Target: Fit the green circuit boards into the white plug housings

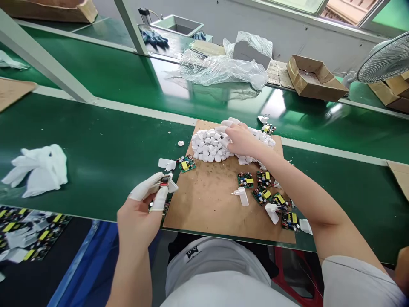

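Observation:
My left hand (142, 209), with white covers on its fingertips, is closed on a small circuit board (164, 181) with a white plug piece on it. Most of that board is hidden by the fingers. My right hand (239, 137), also in white finger covers, reaches over a pile of small white plastic pieces (209, 147); its fingers are apart, and I make out nothing between them. The pile lies on the far part of a brown cardboard sheet (198, 204). Another circuit board (186, 163) and a white plug part (166, 164) lie close to my left hand.
Several circuit boards (262, 195) and a white plug part (242, 196) lie on the cardboard's right side. White gloves (40, 170) rest on the green table at left. Below, a bin holds more boards (32, 234). Behind are plastic wrap (220, 70), an open carton (315, 79) and a fan (385, 59).

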Available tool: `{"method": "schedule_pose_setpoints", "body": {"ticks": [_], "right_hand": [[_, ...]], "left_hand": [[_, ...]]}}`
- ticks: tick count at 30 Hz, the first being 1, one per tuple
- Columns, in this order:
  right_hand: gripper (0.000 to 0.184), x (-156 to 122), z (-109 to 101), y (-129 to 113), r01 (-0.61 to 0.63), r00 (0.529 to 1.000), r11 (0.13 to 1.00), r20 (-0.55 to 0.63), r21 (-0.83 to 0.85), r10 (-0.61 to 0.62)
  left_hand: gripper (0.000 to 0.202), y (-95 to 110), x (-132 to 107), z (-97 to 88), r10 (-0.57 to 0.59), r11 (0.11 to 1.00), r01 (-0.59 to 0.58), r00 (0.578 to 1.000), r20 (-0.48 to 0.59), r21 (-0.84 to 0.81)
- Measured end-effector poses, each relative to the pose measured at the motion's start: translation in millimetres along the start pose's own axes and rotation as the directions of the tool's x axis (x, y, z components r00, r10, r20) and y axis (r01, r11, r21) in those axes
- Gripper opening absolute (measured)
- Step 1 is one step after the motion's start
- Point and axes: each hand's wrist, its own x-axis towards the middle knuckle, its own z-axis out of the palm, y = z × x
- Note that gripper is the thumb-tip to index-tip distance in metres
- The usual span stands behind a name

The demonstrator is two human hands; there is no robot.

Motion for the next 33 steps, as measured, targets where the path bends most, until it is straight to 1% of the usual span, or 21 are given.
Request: {"method": "schedule_pose_setpoints", "body": {"ticks": [1, 3, 5, 6, 7, 9, 11, 13, 14, 16, 19, 21, 22, 24, 25, 27, 28, 29, 30, 31, 33], "right_hand": [[0.043, 5.3, 0.7, -5.2, 0.014, 1.0, 1.0, 0.009, -0.006, -0.014], [0.039, 14.8, 3.1, -17.4, 0.032, 0.999, 0.999, 0.004, -0.017, -0.032], [0.035, 23.3, 6.4, -30.0, 0.026, 0.999, 0.999, -0.018, -0.022, -0.027], [0.035, 27.6, 7.9, -35.2, 0.018, 0.999, 1.0, -0.028, -0.019, -0.019], [0.035, 31.7, 9.0, -39.1, 0.008, 1.0, 1.0, -0.03, -0.015, -0.009], [0.035, 39.2, 10.2, -42.5, -0.017, 1.0, 1.0, -0.015, -0.004, 0.017], [0.033, 44.1, 10.4, -40.5, -0.046, 0.999, 0.999, 0.005, 0.01, 0.046], [0.029, 45.3, 10.7, -35.5, -0.066, 0.998, 0.997, 0.017, 0.027, 0.066], [0.027, 44.7, 11.2, -32.4, -0.072, 0.997, 0.997, 0.016, 0.039, 0.071], [0.028, 41.6, 12.2, -25.4, -0.074, 0.997, 0.995, 0.007, 0.067, 0.074], [0.034, 34.1, 11.2, -12.9, -0.066, 0.996, 0.989, -0.046, 0.133, 0.072], [0.032, 23.9, 7.1, -5.4, -0.021, 0.985, 0.965, -0.158, 0.263, 0.065], [0.028, 15.4, 4.1, -3.1, 0.025, 0.971, 0.936, -0.23, 0.35, 0.06], [0.021, -10.7, -2.5, -4.3, 0.148, 0.938, 0.844, -0.344, 0.515, 0.046], [0.018, -28.3, -5.4, -8.3, 0.204, 0.929, 0.791, -0.368, 0.576, 0.028], [0.011, -69.4, -8.1, -22.6, 0.277, 0.93, 0.696, -0.367, 0.663, -0.021], [0.008, -90.7, -6.9, -31.7, 0.292, 0.93, 0.66, -0.367, 0.692, -0.027], [0.011, -110.8, -3.7, -41.2, 0.284, 0.935, 0.645, -0.353, 0.709, -0.025], [0.014, -128.7, 1.7, -50.3, 0.285, 0.93, 0.654, -0.366, 0.701, -0.013], [0.013, -143.5, 9.1, -58.5, 0.303, 0.91, 0.675, -0.414, 0.673, 0.005], [0.013, -163.3, 27.3, -70.7, 0.364, 0.849, 0.719, -0.528, 0.593, 0.006]], "left_hand": [[0.033, 5.7, -2.1, -0.1, -0.075, 0.985, 0.071, 0.997, -0.022, -0.156], [0.036, 15.7, -5.5, 3.5, -0.229, 0.895, 0.208, 0.973, -0.007, -0.395], [0.043, 22.4, -8.8, 10.8, -0.342, 0.766, 0.362, 0.929, 0.14, -0.531], [0.045, 24.2, -11.0, 15.1, -0.382, 0.699, 0.446, 0.894, 0.236, -0.559], [0.046, 24.9, -13.9, 19.4, -0.409, 0.635, 0.528, 0.849, 0.334, -0.564], [0.045, 24.4, -21.5, 27.0, -0.433, 0.526, 0.666, 0.745, 0.507, -0.529], [0.043, 23.1, -30.2, 33.0, -0.434, 0.447, 0.752, 0.656, 0.617, -0.485], [0.042, 22.8, -37.5, 37.8, -0.422, 0.398, 0.803, 0.59, 0.689, -0.444], [0.041, 23.2, -40.0, 39.9, -0.42, 0.379, 0.821, 0.564, 0.711, -0.428], [0.041, 25.0, -42.5, 43.9, -0.429, 0.349, 0.841, 0.535, 0.728, -0.413], [0.038, 28.1, -41.2, 48.6, -0.453, 0.327, 0.849, 0.526, 0.72, -0.414], [0.036, 29.6, -39.1, 50.9, -0.451, 0.334, 0.846, 0.531, 0.717, -0.416], [0.035, 30.3, -38.2, 51.9, -0.448, 0.339, 0.842, 0.536, 0.715, -0.419], [0.037, 31.4, -37.4, 54.3, -0.439, 0.354, 0.827, 0.559, 0.703, -0.437], [0.039, 32.0, -37.5, 55.7, -0.433, 0.362, 0.816, 0.576, 0.694, -0.451], [0.044, 33.0, -39.1, 59.2, -0.416, 0.381, 0.792, 0.608, 0.676, -0.477], [0.045, 33.5, -40.5, 61.2, -0.408, 0.393, 0.78, 0.622, 0.668, -0.486], [0.046, 33.9, -42.3, 63.2, -0.399, 0.408, 0.77, 0.634, 0.662, -0.491], [0.045, 34.3, -44.3, 65.3, -0.388, 0.426, 0.76, 0.644, 0.66, -0.491], [0.044, 34.7, -46.5, 67.1, -0.376, 0.448, 0.75, 0.651, 0.659, -0.486], [0.042, 36.2, -51.2, 69.9, -0.35, 0.491, 0.734, 0.659, 0.666, -0.469]]}}
